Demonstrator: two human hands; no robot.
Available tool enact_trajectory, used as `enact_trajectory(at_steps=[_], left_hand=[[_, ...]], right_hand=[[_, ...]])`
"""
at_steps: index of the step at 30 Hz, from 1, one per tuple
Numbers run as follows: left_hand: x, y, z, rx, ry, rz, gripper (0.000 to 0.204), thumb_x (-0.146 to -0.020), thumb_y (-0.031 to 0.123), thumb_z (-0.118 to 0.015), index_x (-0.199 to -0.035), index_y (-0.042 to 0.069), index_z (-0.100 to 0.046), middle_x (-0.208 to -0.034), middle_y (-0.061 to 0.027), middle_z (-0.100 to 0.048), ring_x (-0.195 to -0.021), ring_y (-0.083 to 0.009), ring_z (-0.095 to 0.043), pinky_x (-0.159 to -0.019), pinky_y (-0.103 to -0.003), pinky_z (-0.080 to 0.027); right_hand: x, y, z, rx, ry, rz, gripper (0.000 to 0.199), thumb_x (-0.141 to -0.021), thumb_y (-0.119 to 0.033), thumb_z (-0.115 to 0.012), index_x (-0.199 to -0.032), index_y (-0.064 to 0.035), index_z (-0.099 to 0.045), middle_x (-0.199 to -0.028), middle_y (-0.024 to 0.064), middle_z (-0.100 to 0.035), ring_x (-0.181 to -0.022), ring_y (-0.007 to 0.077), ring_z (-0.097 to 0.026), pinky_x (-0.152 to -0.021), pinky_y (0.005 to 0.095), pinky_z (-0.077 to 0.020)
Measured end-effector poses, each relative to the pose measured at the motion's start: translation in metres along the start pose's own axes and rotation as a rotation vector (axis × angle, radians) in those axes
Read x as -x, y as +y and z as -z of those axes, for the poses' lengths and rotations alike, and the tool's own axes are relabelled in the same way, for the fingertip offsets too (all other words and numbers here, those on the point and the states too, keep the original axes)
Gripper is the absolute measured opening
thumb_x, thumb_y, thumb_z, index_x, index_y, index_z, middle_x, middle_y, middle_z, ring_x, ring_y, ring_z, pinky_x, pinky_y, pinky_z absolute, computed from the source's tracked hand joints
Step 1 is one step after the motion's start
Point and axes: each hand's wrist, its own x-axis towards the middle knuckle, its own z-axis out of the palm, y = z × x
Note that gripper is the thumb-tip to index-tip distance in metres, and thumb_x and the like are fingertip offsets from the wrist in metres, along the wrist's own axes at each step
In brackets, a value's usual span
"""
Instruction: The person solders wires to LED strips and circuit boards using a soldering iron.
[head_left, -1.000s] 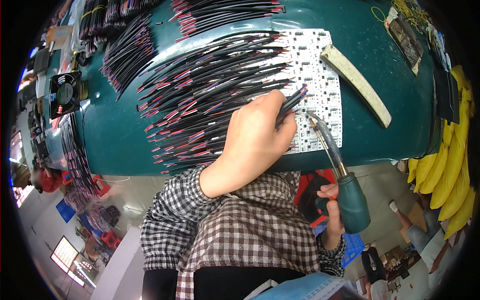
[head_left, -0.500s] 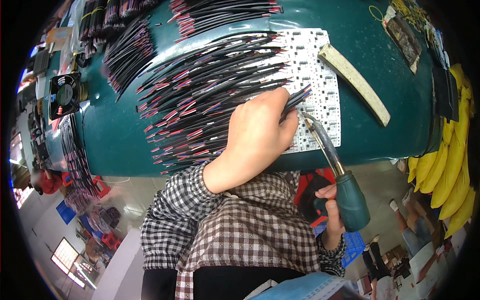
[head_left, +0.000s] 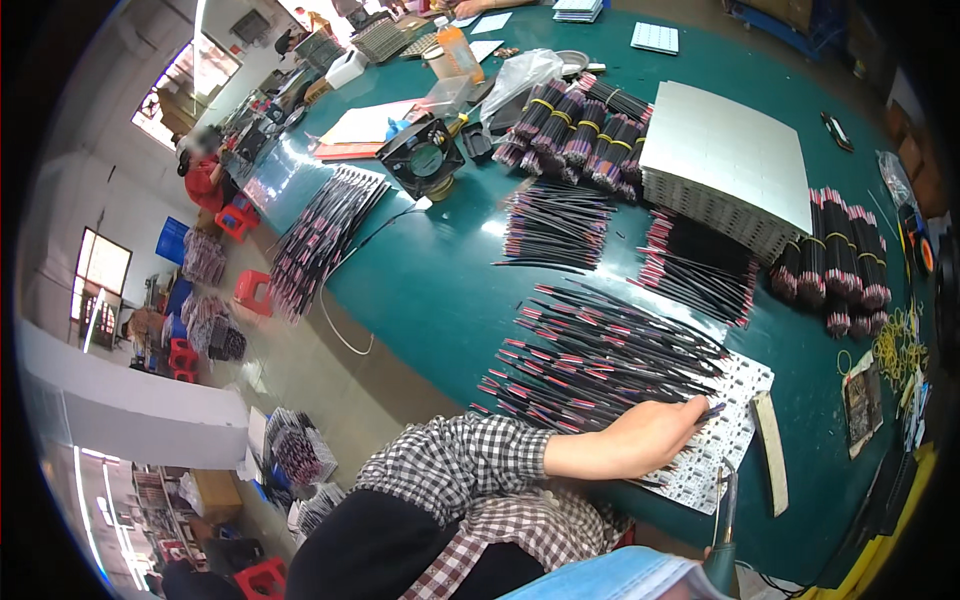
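Observation:
My left hand [head_left: 645, 437] is closed in a pinch on a short black cable with coloured wire ends, held over a white circuit board panel [head_left: 735, 425]. Many more such black cables [head_left: 590, 360] fan out leftward from the panel, their red and white wire ends pointing away from it. Beside the panel's near right edge a soldering iron [head_left: 728, 505] stands with its bent tip up by the board. Its green handle runs down to the lower edge, where my right hand is almost wholly hidden behind light blue material.
A pale curved strip [head_left: 769, 450] lies right of the panel. Behind are loose cable piles [head_left: 555, 225], banded bundles [head_left: 580, 130], a tall stack of white panels [head_left: 725, 165] and a black fan [head_left: 420, 158]. Another cable-covered panel [head_left: 325, 235] sits at left. A person in red [head_left: 203, 180] sits far left.
My view has swung left and up, showing more of the bench, and the panel now appears lower right. My left hand keeps its pinch at the panel; my right hand has nearly left the picture.

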Motion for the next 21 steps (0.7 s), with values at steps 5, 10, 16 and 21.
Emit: enact_trajectory(at_steps=[5, 10, 16, 21], left_hand=[[0.003, 0.006, 0.031, 0.026, -0.011, -0.212, 0.019, -0.095, 0.013, -0.056, -0.109, 0.003, -0.048, -0.086, -0.0183, -0.061, -0.081, -0.0394, -0.061, -0.066, -0.046, -0.047], [0.012, -0.002, 0.040, 0.253, 0.016, -0.348, 0.017, -0.091, 0.004, -0.059, -0.108, 0.003, -0.055, -0.093, -0.0129, -0.061, -0.086, -0.0308, -0.062, -0.073, -0.038, -0.048], [0.000, 0.003, 0.041, 0.401, 0.146, -0.275, 0.026, -0.098, 0.007, -0.053, -0.124, 0.001, -0.054, -0.113, -0.0132, -0.065, -0.096, -0.0218, -0.066, -0.083, -0.030, -0.049], [-0.007, 0.024, 0.061, 0.407, 0.094, -0.198, 0.016, -0.101, 0.012, -0.049, -0.112, 0.000, -0.055, -0.089, -0.0071, -0.057, -0.073, -0.0137, -0.053, -0.070, -0.028, -0.045]], right_hand=[[-0.004, -0.034, -0.023, 0.160, 0.082, 0.121, 0.022, -0.096, -0.019, -0.057, -0.101, 0.0024, -0.060, -0.091, 0.0127, -0.064, -0.082, 0.0220, -0.065, -0.072, 0.0340, -0.0568], [-0.010, -0.064, -0.038, -0.065, 0.161, -0.154, 0.019, -0.097, -0.013, -0.052, -0.100, 0.0055, -0.057, -0.095, 0.0179, -0.064, -0.082, 0.0258, -0.065, -0.076, 0.0367, -0.0578], [-0.014, -0.064, -0.032, 0.027, 0.068, -0.083, 0.021, -0.099, -0.017, -0.050, -0.102, 0.0029, -0.056, -0.100, 0.0161, -0.064, -0.084, 0.0259, -0.065, -0.078, 0.0373, -0.0561], [-0.006, -0.066, -0.028, -0.010, 0.072, -0.100, 0.022, -0.101, -0.020, -0.048, -0.102, 0.0009, -0.055, -0.102, 0.0155, -0.063, -0.087, 0.0252, -0.065, -0.082, 0.0377, -0.0542]])
